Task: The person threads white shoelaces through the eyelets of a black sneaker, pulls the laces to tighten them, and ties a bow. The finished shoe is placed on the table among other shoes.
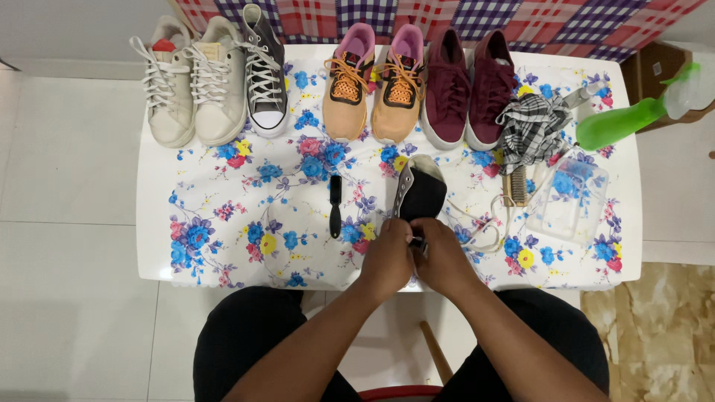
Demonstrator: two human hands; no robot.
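Hands meet at the near edge of the white table, roughly mid-width, both on the dark grey canvas sneaker with white eyelet strip. Left hand is curled shut around the sneaker's near end, knuckles up, fingers wrapped. Right hand is clenched against the same end, fingertips pressed in just beside the left hand's; the two hands touch. Can't tell exactly which part each finger pinches, since the hands cover it. The sneaker lies on the floral blue-and-pink tablecloth, toe pointing to the far edge, tilted slightly.

Loose white shoelace curls on the cloth just right of the hands. Small black-handled brush lies left of the sneaker, apart from it, untouched.

Along the far edge, left to right: pair of off-white lace-up sneakers, single grey high-top sneaker with white laces, pair of orange-and-pink running shoes, pair of maroon suede sneakers.

Toward the right edge: black-and-white checked cloth bunched up, wooden scrub brush just below it, clear plastic tub beside the brush, green spray bottle lying near the far right corner.

Person sits at the near edge, dark trousers, both forearms angled in.
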